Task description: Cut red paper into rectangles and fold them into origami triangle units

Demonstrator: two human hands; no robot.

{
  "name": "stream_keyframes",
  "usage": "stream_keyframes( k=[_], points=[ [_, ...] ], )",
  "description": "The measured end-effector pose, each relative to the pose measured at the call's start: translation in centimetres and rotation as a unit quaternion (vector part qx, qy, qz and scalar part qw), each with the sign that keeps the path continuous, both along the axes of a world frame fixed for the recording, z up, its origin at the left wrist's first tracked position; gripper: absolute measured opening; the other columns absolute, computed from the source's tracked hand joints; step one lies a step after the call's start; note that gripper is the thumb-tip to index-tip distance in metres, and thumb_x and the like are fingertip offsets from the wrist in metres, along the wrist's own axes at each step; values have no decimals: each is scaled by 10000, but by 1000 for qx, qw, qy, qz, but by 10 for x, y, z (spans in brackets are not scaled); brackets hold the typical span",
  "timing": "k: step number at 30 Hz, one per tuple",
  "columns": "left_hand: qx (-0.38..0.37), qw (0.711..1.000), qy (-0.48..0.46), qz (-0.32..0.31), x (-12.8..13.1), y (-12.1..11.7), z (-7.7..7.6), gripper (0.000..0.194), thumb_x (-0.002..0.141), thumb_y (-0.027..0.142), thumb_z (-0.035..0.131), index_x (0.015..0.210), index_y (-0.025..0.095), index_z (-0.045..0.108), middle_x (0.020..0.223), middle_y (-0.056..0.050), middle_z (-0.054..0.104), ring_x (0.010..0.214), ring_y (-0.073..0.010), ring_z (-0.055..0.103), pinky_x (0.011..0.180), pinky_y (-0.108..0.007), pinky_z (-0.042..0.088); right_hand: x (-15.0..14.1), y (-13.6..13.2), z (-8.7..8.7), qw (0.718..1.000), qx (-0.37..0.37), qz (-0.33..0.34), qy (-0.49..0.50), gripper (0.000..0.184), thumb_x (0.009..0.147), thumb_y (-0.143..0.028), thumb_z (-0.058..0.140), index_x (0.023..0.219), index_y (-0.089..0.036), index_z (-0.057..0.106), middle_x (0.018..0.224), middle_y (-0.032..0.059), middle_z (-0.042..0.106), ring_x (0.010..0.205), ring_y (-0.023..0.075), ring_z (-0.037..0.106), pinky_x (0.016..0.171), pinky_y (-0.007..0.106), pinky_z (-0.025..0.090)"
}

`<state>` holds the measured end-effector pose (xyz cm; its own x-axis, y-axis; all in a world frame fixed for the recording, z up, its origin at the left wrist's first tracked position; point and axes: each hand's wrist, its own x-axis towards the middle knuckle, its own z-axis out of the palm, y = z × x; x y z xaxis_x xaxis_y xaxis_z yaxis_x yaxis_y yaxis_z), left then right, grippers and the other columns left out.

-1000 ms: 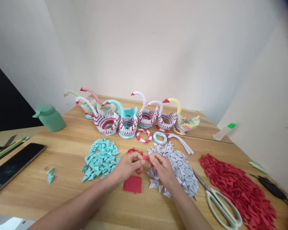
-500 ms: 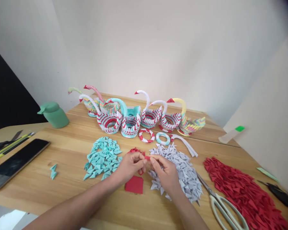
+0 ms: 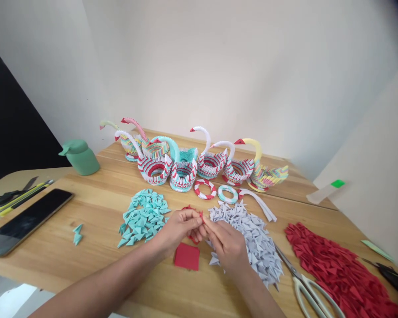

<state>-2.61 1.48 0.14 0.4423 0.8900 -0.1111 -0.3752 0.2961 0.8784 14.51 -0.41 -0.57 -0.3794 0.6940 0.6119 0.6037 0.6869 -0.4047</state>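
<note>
A small red piece of folded paper (image 3: 201, 216) is pinched between my left hand (image 3: 183, 226) and my right hand (image 3: 226, 240), whose fingertips meet at the middle of the table. My fingers cover most of it. Just below them lies a stack of red paper rectangles (image 3: 187, 256). Behind my left fingers, more red paper pieces (image 3: 187, 207) show in part. To the left is a heap of turquoise folded triangles (image 3: 144, 218). My right hand is over the near edge of a heap of pale grey folded triangles (image 3: 252, 234).
Several paper swans (image 3: 155, 170) stand along the back, with two paper rings (image 3: 205, 189) before them. Scissors (image 3: 300, 278) lie beside a red triangle heap (image 3: 341, 269). A phone (image 3: 29, 221), a green jug (image 3: 81, 157) and pens (image 3: 24, 196) are at left.
The red paper has turned from lying flat across my fingertips to standing narrow and upright. My right hand has rolled over, its fingers now closer to the left ones. The view has shifted slightly.
</note>
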Motion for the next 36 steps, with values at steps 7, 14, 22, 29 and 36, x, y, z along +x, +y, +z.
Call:
stream_keyframes(
  k=[7, 14, 22, 29, 36],
  points=[
    [57, 998, 35, 5, -1, 3, 3, 342, 727, 414, 706, 785, 91, 610, 699, -56, 664, 563, -99, 580, 597, -232, 472, 0, -1, 2, 1000, 5, -13, -27, 425, 929, -134, 404, 1326, -221, 527, 661, 37, 571, 616, 172, 535, 550, 274, 412],
    [113, 984, 133, 35, 0, 6, -4, 263, 766, 366, 627, 812, 117, 556, 684, -38, 641, 571, -111, 577, 590, -240, 474, 0, 0, 10, 997, -59, -5, 38, 302, 922, -175, 456, 1149, -221, 650, 724, 43, 603, 667, 169, 573, 619, 287, 467],
    [346, 828, 436, 70, -1, -3, -3, 89, 738, 127, 526, 704, 158, 603, 597, 27, 598, 555, -99, 515, 540, -199, 340, 2, 6, 12, 999, -8, 26, 32, 184, 885, -173, 559, 1038, -234, 641, 945, 67, 658, 899, 203, 605, 778, 342, 503],
    [428, 774, 455, 104, -4, -4, -3, 108, 840, 206, 561, 840, 188, 667, 746, -4, 681, 679, -134, 599, 638, -217, 386, 6, 4, 12, 998, -42, 3, 40, 70, 898, -178, 553, 908, -216, 611, 799, 24, 650, 753, 165, 617, 690, 278, 483],
    [496, 727, 456, 134, -5, -2, -6, 158, 869, 218, 544, 854, 170, 693, 744, -41, 687, 697, -164, 616, 651, -241, 403, 6, 4, 11, 998, -43, 22, 48, 90, 906, -158, 538, 910, -216, 607, 827, 26, 660, 783, 158, 618, 724, 263, 468]
  ],
)
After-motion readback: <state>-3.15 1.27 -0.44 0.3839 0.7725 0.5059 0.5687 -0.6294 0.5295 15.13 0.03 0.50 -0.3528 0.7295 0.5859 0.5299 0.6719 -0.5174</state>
